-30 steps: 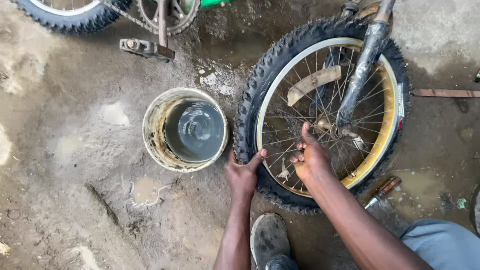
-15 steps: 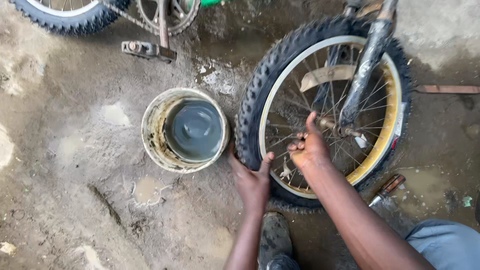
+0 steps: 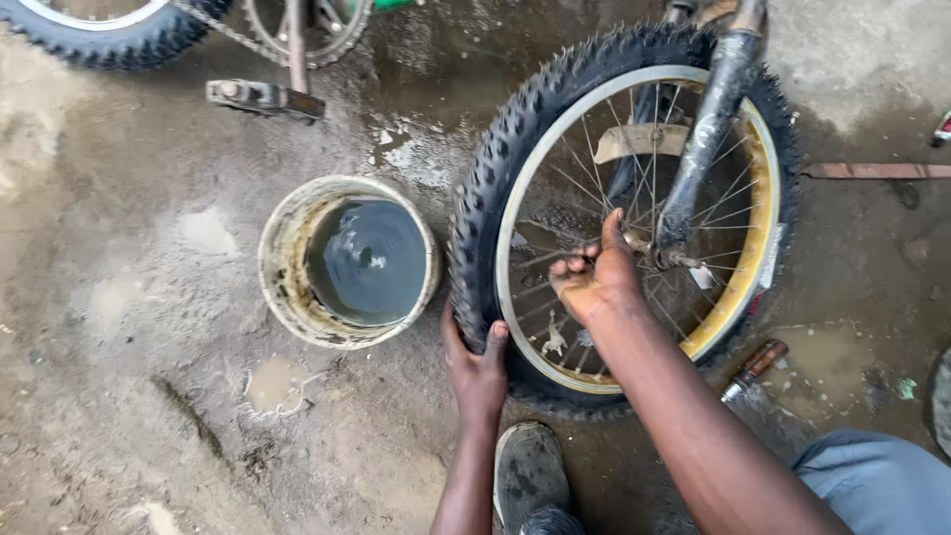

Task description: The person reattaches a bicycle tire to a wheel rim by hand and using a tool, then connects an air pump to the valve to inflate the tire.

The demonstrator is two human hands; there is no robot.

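Observation:
A bicycle wheel with a knobby black tyre [image 3: 500, 149] and a yellow-and-silver rim [image 3: 758, 248] stands in a dark fork [image 3: 708, 129] over wet ground. My left hand [image 3: 478, 369] grips the tyre at its lower left edge, thumb over the tread. Inside the wheel, my right hand [image 3: 594, 275] is closed around the spokes next to the hub [image 3: 659, 253]. My shoe [image 3: 530, 476] rests on the ground just below the wheel.
A dirty white bucket [image 3: 282, 282] of dark water stands left of the wheel. A pedal [image 3: 263, 97], chainring and second tyre [image 3: 109, 40] lie at the top left. A brown-handled tool [image 3: 755, 365] lies lower right, a metal strip [image 3: 877, 170] at the right.
My right hand has moved up from the rim's lower part toward the hub and closed on the spokes. My left hand has slid a little right along the tyre.

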